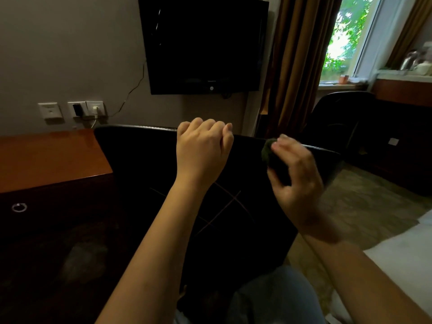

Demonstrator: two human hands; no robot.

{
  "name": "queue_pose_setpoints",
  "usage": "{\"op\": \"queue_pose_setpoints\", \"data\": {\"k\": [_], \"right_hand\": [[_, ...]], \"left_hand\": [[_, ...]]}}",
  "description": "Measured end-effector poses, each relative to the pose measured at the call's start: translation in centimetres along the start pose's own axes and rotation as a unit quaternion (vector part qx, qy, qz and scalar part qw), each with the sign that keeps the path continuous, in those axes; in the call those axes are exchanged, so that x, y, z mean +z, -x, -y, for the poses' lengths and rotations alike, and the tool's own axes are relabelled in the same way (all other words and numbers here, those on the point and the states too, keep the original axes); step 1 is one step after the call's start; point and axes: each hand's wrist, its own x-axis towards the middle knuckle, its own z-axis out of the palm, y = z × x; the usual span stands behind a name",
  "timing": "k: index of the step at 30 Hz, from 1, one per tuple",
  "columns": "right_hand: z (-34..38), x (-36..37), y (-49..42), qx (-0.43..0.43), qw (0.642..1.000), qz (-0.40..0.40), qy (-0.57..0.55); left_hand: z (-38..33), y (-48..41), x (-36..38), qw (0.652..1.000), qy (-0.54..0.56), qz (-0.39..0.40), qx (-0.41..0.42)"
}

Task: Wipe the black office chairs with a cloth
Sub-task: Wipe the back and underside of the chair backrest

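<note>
Two black chairs (145, 174) (336, 118), one cloth (272, 155), two hands (201, 146) (297, 181).

A black office chair (145, 164) fills the middle of the view, seen from behind. Its broad, dark, padded backrest stands upright, with faint stitched lines crossing its centre. The top edge runs slightly downhill from left to right. A left hand (203, 146) curls over that top edge. A small dark green cloth (271, 153), bunched into a wad, sits against the backrest just below the top edge, gripped in a blurred right hand (297, 181). A second black chair (339, 118) stands well apart, farther right by the window.
</note>
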Motion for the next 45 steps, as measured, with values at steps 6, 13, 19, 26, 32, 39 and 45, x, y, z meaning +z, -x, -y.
{"op": "queue_pose_setpoints", "data": {"k": [6, 13, 19, 26, 32, 39, 45], "right_hand": [[-2.0, 1.4, 9.1, -0.002, 0.986, 0.144, 0.08], [-4.2, -1.0, 8.9, -0.04, 0.981, 0.181, 0.057], [-1.6, -1.3, 2.2, 0.027, 0.999, 0.035, 0.022], [1.7, 3.3, 2.9, 0.022, 0.999, 0.033, -0.023], [0.1, 3.5, 8.4, -0.006, 0.989, 0.145, 0.003], [-4.1, -0.9, 7.1, 0.178, 0.983, 0.021, 0.042], [-1.6, 1.0, 2.5, 0.203, 0.978, -0.042, -0.001]], "left_hand": [[0.1, -0.3, -0.2, 0.999, 0.005, 0.033, 0.004], [2.9, -1.9, -2.2, 0.981, 0.165, 0.104, 0.011], [9.4, -1.5, -3.1, 0.987, 0.039, 0.146, -0.054], [8.3, -0.8, -2.9, 0.987, 0.027, 0.117, -0.106], [7.3, -0.2, -3.0, 0.989, 0.026, 0.109, -0.099], [4.2, 0.2, -2.7, 0.994, 0.004, 0.074, -0.077], [2.3, -0.4, -2.4, 0.996, -0.04, 0.079, 0.015]]}}
